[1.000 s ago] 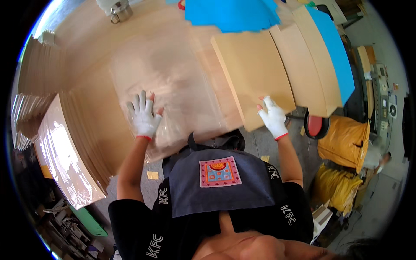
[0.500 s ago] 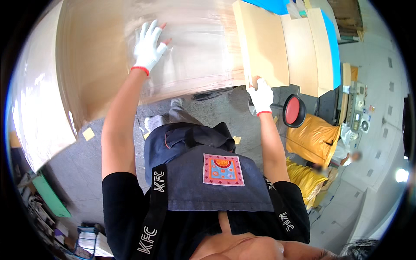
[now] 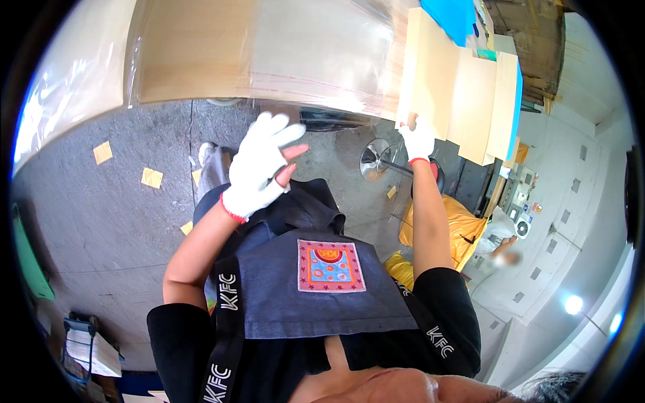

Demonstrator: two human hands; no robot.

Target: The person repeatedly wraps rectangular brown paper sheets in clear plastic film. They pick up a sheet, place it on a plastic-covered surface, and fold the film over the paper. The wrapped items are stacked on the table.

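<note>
My left hand [image 3: 259, 164], in a white glove with a red cuff and bare thumb and index tips, hangs in the air above my apron's upper edge. Its fingers are apart and hold nothing. Before it lies a broad surface of tan panels under clear plastic film [image 3: 316, 57]. On the right, my gloved right hand [image 3: 418, 140] is closed on the near corner of a pale wood-coloured board [image 3: 430, 74]. Its thumb and index tip press at the board's edge; the other fingers are partly hidden. More pale boards [image 3: 476, 101] stand beside it, the outermost with a blue side.
A round stool seat on a metal stand [image 3: 373, 160] is near my right hand. Yellow sacks [image 3: 437, 228] sit at the right, with a person [image 3: 504, 248] beyond. Scraps of wood [image 3: 152, 178] dot the grey floor. A hand cart [image 3: 94, 349] stands at lower left.
My left hand has lifted off the film-covered surface and drawn back toward my body. My right hand stays at the board's corner. The whole view has shifted, showing more floor at the left.
</note>
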